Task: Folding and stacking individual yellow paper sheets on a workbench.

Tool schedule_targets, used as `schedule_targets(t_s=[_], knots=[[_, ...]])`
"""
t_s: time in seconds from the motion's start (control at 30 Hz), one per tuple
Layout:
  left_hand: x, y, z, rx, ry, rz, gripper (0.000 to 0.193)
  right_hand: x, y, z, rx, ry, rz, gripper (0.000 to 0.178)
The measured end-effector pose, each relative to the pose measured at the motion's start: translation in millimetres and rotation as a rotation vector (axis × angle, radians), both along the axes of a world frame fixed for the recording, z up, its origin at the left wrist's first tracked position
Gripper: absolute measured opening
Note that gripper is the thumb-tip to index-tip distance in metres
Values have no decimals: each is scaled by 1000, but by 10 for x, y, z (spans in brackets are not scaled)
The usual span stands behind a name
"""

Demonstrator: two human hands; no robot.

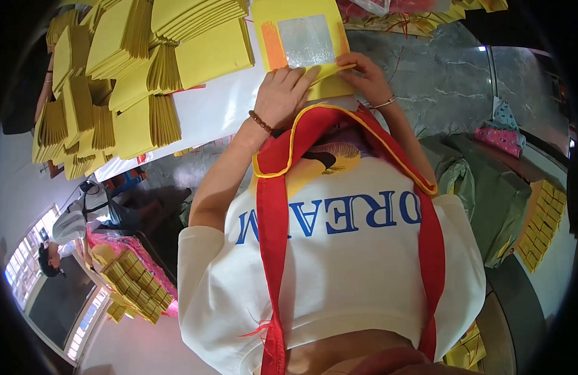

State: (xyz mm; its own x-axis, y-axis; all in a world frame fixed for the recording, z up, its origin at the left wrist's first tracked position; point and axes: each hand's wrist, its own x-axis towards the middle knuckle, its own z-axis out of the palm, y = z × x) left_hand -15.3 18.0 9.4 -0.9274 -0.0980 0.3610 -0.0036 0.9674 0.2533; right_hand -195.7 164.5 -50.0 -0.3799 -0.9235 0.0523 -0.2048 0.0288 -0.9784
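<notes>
A sheet of yellow joss paper (306,14) lies in front of me on a stack of the same paper, with a silver foil square (306,40) in its middle and orange bands at the sides. Its near edge is turned up into a narrow fold. My left hand (285,92) is bent over the left part of that fold, its thumb hidden. Closed on the right end of the fold are the thumb and fingers of my right hand (366,76).
Stacked bundles of folded yellow paper (129,69) crowd the white table (217,103) to the left. A person (73,225) sits at lower left near more yellow bundles (136,284). Green-covered goods (495,194) and a yellow stack (542,222) stand at the right.
</notes>
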Motion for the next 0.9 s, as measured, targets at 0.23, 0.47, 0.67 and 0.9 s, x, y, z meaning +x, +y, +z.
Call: schedule_targets(t_s=[0.23,0.47,0.67,0.9], knots=[[25,-151,106,26,-129,-51,66,23,156,131,83,-130,-282,41],[55,-141,23,69,-129,-116,56,226,311,217,183,96,-191,45],[68,-166,22,73,-120,-139,60,274,305,304,199,99,-242,41],[62,-244,124,211,-161,-203,50,202,264,364,179,152,-256,33]])
